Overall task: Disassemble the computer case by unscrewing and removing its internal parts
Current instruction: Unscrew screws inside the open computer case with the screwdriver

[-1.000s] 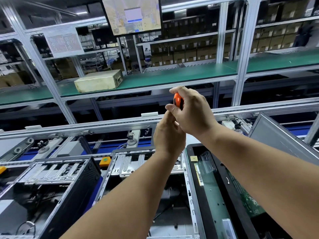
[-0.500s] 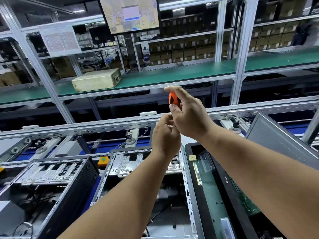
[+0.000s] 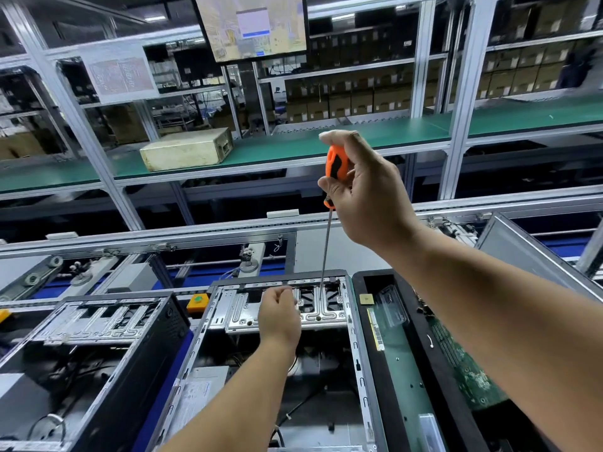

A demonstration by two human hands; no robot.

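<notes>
Gripping the orange-and-black handle of a long-shafted screwdriver (image 3: 334,172), the right hand (image 3: 365,197) holds the tool upright just right of the frame's centre, its thin shaft running down into the drive cage (image 3: 287,309) at the far end of the open computer case (image 3: 355,360) in the lower middle. A second ago both hands met high up around the handle, hiding the shaft; now the left hand (image 3: 279,316) has dropped to the cage, fingers curled, though whether they pinch a screw or only rest on the metal cannot be told. The tip seems to reach a point inside the cage, hidden among the stamped metal. That suggests a screw is about to be turned out. At the lower right a black tray (image 3: 456,380) carries a green circuit board (image 3: 470,376).
</notes>
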